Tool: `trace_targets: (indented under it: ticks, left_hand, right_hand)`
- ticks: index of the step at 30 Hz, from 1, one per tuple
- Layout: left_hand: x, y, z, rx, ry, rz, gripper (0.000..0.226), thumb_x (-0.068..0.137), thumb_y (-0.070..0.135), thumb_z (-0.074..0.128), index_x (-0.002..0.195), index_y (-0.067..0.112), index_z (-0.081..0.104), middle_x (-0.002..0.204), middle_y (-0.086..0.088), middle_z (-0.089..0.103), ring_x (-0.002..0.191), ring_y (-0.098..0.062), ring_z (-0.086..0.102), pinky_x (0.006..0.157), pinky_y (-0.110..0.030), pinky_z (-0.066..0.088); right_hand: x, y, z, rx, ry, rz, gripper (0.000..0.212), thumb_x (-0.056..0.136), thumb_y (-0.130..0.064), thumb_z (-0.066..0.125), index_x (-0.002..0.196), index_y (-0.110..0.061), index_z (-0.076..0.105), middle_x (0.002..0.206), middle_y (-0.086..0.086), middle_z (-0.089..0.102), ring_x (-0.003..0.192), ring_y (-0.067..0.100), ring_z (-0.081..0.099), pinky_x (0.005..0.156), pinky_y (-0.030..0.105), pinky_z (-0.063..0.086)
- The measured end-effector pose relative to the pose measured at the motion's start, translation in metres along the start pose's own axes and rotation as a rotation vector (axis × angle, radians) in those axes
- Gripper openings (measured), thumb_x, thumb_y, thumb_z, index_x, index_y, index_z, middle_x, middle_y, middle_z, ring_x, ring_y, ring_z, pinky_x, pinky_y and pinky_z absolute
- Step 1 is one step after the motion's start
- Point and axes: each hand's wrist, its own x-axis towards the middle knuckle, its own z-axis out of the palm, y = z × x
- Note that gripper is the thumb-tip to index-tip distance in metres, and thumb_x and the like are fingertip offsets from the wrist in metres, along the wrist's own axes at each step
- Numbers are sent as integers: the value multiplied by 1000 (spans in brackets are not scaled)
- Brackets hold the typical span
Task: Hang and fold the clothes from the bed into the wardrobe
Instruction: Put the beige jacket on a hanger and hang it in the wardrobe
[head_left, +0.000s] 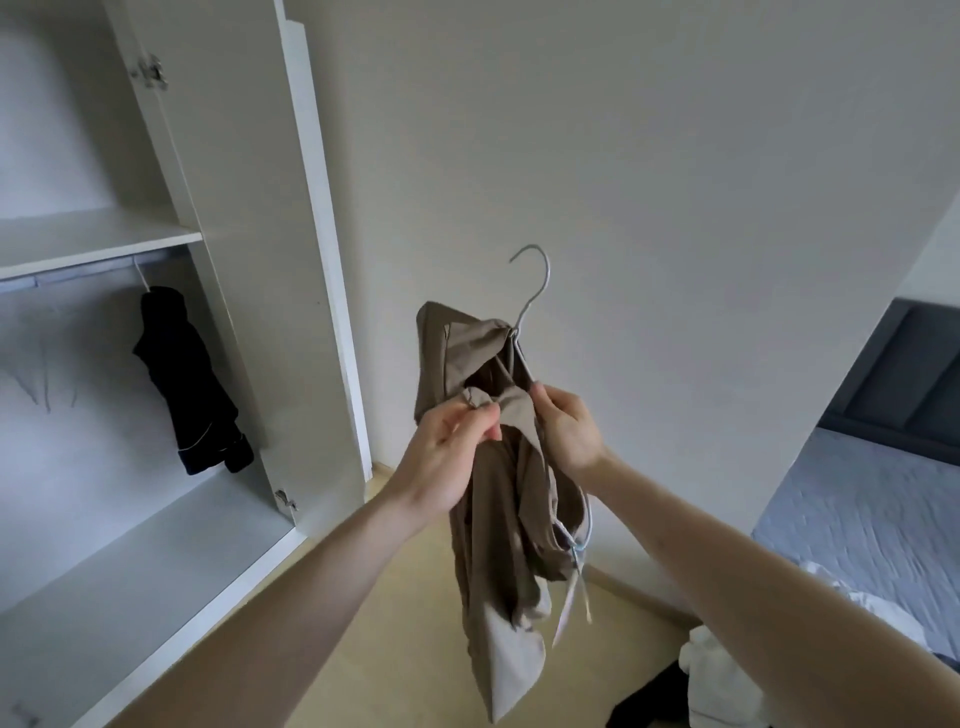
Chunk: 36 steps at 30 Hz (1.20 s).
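A brown-beige garment (498, 545) hangs crumpled on a grey wire hanger (531, 291), held up in front of the white wall. My left hand (447, 457) pinches a fold of the garment near its collar. My right hand (569, 426) grips the hanger's sloping wire together with the cloth. The hanger's hook points up and left, tilted. The white wardrobe (171, 530) stands open at the left, and a black garment (192, 384) hangs from its rail.
The wardrobe door (260, 260) stands open between the wardrobe and my hands. The bed (872, 519) with a grey-blue sheet is at the right; white clothes (727, 670) and a dark piece lie at its near corner. Light wooden floor (405, 623) lies below.
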Motion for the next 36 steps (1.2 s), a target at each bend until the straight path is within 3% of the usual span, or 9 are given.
trace_targets:
  ticks: [4,7,11,18,23,27,29,32,36]
  left_hand:
    - [-5,-3,21,-11,-117,14,36,103,41,52,75,22,66,85,1,64,101,-22,65,111,-54,44]
    - [-9,-4,30,-14,-170,9,37,102,44,53,77,21,67,88,14,67,106,-7,64,113,-44,43]
    - [-22,-7,19,140,-337,-13,37,105,49,49,84,22,65,86,10,63,93,-4,61,93,-29,45]
    - [-36,-4,-16,480,-655,-9,18,104,46,54,106,39,71,112,18,68,108,-3,65,92,-22,53]
    - [13,23,-75,761,-198,320,34,87,8,69,111,32,67,122,13,63,109,-8,62,101,-25,47]
    - [77,56,-105,1210,-64,441,78,81,34,77,150,24,40,156,2,41,148,-22,32,122,-33,16]
    - [100,64,-107,1223,-149,360,58,83,50,66,137,35,53,139,14,58,135,-21,47,116,-34,29]
    - [115,73,-103,1039,-185,252,29,80,57,48,79,31,60,71,13,60,69,-14,52,67,-33,41]
    - [124,70,-92,1025,-34,392,34,82,49,44,66,19,46,57,3,46,56,-15,39,52,-30,30]
  right_hand:
    - [-15,14,1,61,9,29,5,101,-10,63,104,-14,65,129,10,55,122,29,50,113,46,38]
    - [-23,23,-5,336,-75,118,3,91,-6,64,91,-9,63,92,6,61,88,23,59,91,43,45]
    - [-32,22,-5,279,-177,149,51,113,-26,42,65,-11,52,60,5,55,58,17,53,62,29,44]
    - [-38,23,-7,120,-75,131,50,109,-47,45,72,-15,58,65,8,45,61,21,41,50,29,33]
    - [-37,-3,-14,54,-106,45,47,109,-43,44,73,-14,55,61,9,43,51,22,40,45,27,28]
    - [-34,-30,-21,56,-199,-40,52,111,-35,42,74,1,48,50,-1,37,35,8,31,35,16,24]
    - [-30,-40,-26,40,-237,-72,56,111,-35,42,78,11,43,52,1,34,36,9,29,36,16,23]
    - [-28,-46,-35,0,-272,-119,54,111,-37,43,75,3,40,54,3,32,39,11,27,37,18,23]
    - [-22,-45,-58,-161,-200,-223,54,105,-53,43,74,-9,47,65,0,42,57,14,39,52,24,37]
